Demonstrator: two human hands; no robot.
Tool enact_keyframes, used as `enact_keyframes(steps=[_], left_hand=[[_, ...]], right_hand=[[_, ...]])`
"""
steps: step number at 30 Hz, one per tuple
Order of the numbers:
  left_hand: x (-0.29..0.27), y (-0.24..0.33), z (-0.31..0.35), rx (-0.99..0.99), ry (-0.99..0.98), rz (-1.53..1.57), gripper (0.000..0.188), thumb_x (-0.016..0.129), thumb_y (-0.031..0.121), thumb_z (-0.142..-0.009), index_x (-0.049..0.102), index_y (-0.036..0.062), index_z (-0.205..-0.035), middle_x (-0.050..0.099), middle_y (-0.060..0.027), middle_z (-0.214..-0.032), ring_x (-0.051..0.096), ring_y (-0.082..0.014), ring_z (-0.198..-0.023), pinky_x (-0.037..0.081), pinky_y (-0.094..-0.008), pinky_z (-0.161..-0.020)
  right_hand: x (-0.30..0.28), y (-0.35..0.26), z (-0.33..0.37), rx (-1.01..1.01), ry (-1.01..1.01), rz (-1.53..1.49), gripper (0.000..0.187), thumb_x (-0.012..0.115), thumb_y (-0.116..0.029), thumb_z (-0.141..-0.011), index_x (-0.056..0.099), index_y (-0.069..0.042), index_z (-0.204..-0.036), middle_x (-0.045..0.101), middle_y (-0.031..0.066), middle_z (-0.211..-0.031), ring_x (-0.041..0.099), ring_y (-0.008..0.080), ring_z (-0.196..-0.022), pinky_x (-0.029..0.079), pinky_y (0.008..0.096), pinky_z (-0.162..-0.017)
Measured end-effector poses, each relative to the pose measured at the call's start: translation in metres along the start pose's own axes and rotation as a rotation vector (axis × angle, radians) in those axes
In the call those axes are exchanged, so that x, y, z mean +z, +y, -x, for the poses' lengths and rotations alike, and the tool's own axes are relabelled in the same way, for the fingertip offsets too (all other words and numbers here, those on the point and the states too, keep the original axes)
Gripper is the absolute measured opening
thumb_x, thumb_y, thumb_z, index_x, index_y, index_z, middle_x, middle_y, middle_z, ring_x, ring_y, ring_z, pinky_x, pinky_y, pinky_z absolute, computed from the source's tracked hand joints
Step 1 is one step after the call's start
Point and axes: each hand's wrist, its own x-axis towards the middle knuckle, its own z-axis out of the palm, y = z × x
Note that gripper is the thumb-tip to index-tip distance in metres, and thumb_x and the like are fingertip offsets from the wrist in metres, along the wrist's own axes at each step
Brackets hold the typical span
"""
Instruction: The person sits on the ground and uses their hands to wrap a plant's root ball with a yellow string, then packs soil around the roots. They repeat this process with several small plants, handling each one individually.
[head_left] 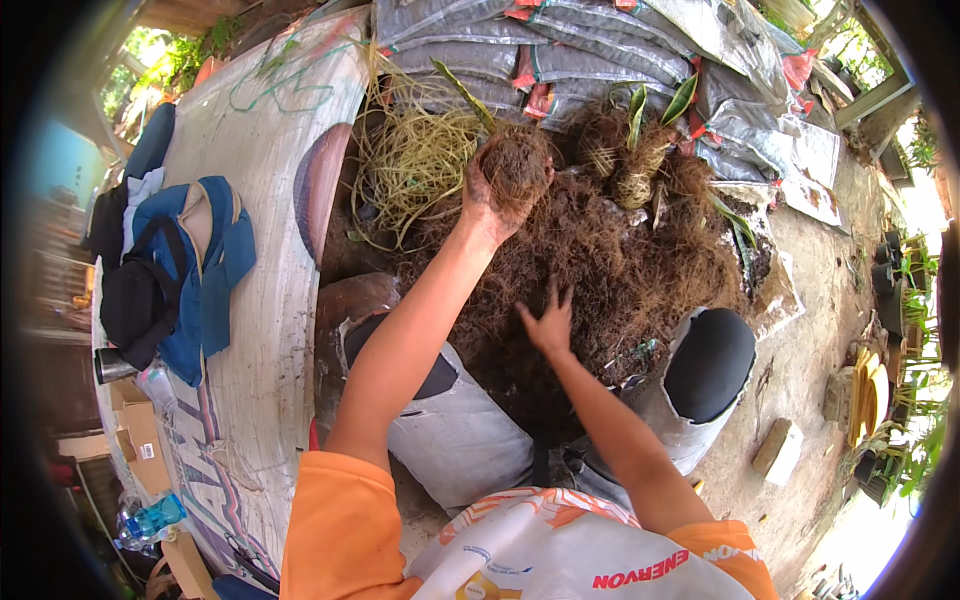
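My left hand [493,205] is raised, its fingers wrapped round a ball of brown fibre [516,165]. A green and yellow leaf [466,95] sticks up just behind that ball. Lower down, my right hand [550,322] reaches into a heap of loose brown coir fibre [620,265], fingers spread and nothing in them. Beyond the heap lie other fibre-wrapped plant balls [634,188] with upright pointed leaves [681,100]. A tangle of pale yellow-green strands [418,150] lies to the left of my raised hand.
Filled grey sacks [600,55] are stacked at the far side. A long pale board [270,250] stands at the left, with a blue bag [200,270] and cardboard boxes [140,435] nearby. On the right floor lies a pale block [778,450]; potted plants [885,265] line the edge.
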Motion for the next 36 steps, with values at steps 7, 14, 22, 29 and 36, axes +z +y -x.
enact_keyframes(steps=[7, 14, 22, 29, 36], left_hand=[[0.0, -0.006, 0.003, 0.016, 0.071, -0.068, 0.032, 0.044, 0.028, -0.092, 0.053, 0.0009, -0.106, 0.059, -0.0155, -0.099, 0.06, -0.0316, -0.088, 0.052, -0.0436, -0.078], [0.002, -0.013, 0.002, -0.028, 0.091, -0.101, 0.033, 0.046, 0.031, -0.091, 0.055, 0.0013, -0.103, 0.062, -0.0146, -0.094, 0.062, -0.0309, -0.085, 0.053, -0.0424, -0.077], [-0.007, -0.011, 0.006, -0.059, 0.126, -0.144, 0.034, 0.047, 0.033, -0.089, 0.057, 0.0029, -0.101, 0.063, -0.0132, -0.09, 0.063, -0.0298, -0.083, 0.053, -0.0419, -0.075], [-0.009, -0.006, 0.005, -0.036, 0.102, -0.119, 0.033, 0.045, 0.032, -0.091, 0.057, 0.0032, -0.101, 0.063, -0.0133, -0.091, 0.063, -0.0297, -0.083, 0.053, -0.0424, -0.076], [-0.006, -0.009, 0.003, -0.032, 0.131, -0.138, 0.033, 0.044, 0.032, -0.091, 0.057, 0.0032, -0.101, 0.064, -0.0131, -0.09, 0.064, -0.0291, -0.082, 0.054, -0.0426, -0.075]], right_hand=[[0.008, 0.018, 0.019, -0.025, -0.156, 0.116, 0.07, 0.065, -0.041, -0.078, 0.036, -0.019, -0.137, 0.031, 0.0286, -0.136, 0.031, 0.0429, -0.127, 0.031, 0.0486, -0.103], [0.002, 0.034, 0.017, -0.174, -0.152, 0.257, 0.058, 0.066, -0.022, -0.077, 0.044, -0.017, -0.131, 0.044, 0.0187, -0.125, 0.042, 0.0368, -0.116, 0.041, 0.0456, -0.093], [-0.003, 0.045, -0.012, -0.129, -0.239, 0.208, 0.046, 0.053, -0.006, -0.082, 0.047, -0.012, -0.127, 0.045, 0.0222, -0.126, 0.044, 0.0422, -0.116, 0.046, 0.0475, -0.09], [-0.039, 0.032, -0.041, 0.038, -0.336, -0.088, 0.045, 0.071, -0.007, -0.07, 0.06, -0.003, -0.113, 0.064, 0.0174, -0.103, 0.061, 0.0324, -0.098, 0.048, 0.0404, -0.085], [-0.069, 0.022, -0.061, 0.081, -0.414, -0.109, 0.045, 0.075, -0.011, -0.067, 0.062, -0.003, -0.109, 0.066, 0.0172, -0.099, 0.063, 0.0299, -0.094, 0.049, 0.0374, -0.083]])
